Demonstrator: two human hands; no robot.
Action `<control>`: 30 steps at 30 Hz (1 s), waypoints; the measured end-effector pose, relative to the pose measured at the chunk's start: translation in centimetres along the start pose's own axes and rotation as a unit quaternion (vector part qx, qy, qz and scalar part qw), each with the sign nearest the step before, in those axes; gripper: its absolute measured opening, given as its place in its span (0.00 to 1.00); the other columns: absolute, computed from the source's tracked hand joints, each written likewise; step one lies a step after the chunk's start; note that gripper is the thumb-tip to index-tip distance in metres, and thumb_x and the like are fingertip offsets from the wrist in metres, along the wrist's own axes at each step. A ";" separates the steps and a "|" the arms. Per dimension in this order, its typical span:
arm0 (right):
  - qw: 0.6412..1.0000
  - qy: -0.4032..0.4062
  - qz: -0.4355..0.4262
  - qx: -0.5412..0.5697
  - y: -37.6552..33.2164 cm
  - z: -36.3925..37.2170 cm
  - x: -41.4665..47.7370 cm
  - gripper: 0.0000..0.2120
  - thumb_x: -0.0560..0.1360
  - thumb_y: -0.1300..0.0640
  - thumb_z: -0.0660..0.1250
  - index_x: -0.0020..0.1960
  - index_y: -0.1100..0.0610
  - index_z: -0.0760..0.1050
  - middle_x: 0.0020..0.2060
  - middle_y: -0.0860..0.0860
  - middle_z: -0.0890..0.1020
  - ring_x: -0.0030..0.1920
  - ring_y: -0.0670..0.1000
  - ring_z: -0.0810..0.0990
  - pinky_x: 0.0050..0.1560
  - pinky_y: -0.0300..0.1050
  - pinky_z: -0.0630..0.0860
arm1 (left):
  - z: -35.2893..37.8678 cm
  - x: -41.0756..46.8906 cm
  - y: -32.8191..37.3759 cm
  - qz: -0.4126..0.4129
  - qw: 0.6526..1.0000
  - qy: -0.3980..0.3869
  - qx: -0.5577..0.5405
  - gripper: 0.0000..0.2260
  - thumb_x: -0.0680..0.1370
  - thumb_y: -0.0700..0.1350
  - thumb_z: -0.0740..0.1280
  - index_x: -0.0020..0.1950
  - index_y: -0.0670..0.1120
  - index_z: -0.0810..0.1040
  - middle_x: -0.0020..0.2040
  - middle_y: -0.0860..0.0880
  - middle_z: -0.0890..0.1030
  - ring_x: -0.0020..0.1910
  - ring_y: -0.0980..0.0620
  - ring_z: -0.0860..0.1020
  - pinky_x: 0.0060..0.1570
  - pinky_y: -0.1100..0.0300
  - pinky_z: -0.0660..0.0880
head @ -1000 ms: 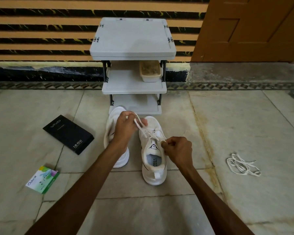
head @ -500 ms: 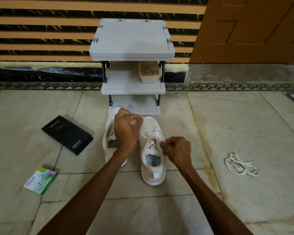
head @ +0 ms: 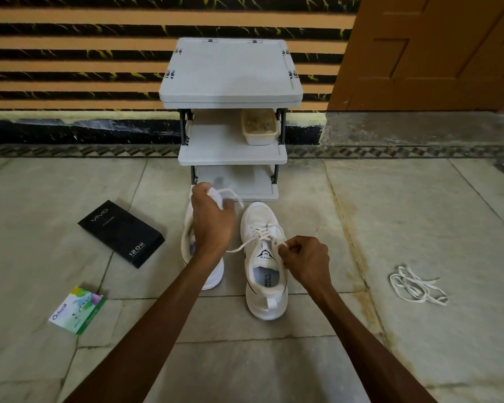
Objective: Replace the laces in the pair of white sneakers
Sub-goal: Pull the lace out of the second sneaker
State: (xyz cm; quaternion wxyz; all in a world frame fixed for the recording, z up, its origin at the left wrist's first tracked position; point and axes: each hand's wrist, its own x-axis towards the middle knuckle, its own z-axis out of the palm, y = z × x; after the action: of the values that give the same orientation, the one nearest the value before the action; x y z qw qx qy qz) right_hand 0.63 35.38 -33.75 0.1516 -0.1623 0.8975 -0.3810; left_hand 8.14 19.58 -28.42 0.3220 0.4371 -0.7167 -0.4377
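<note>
White sneakers stand side by side on the floor, toes toward the wall, just in front of the bottom shelf of a grey rack (head: 230, 71). The right sneaker (head: 264, 298) is in full view; its open mouth shows a pale printed insole and a tongue with a dark logo. The left sneaker (head: 216, 276) is partly hidden behind the left forearm.

A white lace (head: 264, 232) criss-crosses the upper eyelets of the right sneaker. The left hand (head: 213, 219) is raised over the toe of the left sneaker, its fingers curled round a bunched length of that lace, with a loop showing above the knuckles; another strand runs slack from the eyelets toward the left wrist. The right hand (head: 306, 260) sits at the right side of the right sneaker's collar, thumb and forefinger pinching the lace beside the tongue, the other fingers folded in.

On the rack's middle shelf, at its right end, a cream rectangular tub (head: 259, 126) holds brownish crumbly matter; what it is cannot be told.

Toward the left edge of the floor lies a closed black box (head: 121, 232) printed "vivo" and "120W", and nearer the person a closed green and white carton (head: 77, 309) marked "Odonil". Well apart on the right a loose tangle of white laces (head: 416, 286) lies on the floor.
</note>
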 end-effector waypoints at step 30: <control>0.881 -0.074 -0.261 -0.388 -2.1 2.4 1.6 0.29 0.68 0.50 0.75 0.67 0.50 0.70 0.62 0.56 0.69 0.58 0.58 0.69 0.55 0.51 0.72 | 0.8 -3.0 -3.3 0.033 0.976 -0.170 0.133 0.28 0.72 0.37 0.71 0.67 0.50 0.62 0.41 0.45 0.78 0.35 0.53 0.76 0.29 0.65 0.67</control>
State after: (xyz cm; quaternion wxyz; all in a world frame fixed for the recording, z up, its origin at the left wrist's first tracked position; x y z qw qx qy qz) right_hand 0.54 31.84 -33.98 0.0375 -0.4647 0.8846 -0.0146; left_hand 9.85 21.83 -32.00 0.1488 0.3715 -0.8270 -0.3950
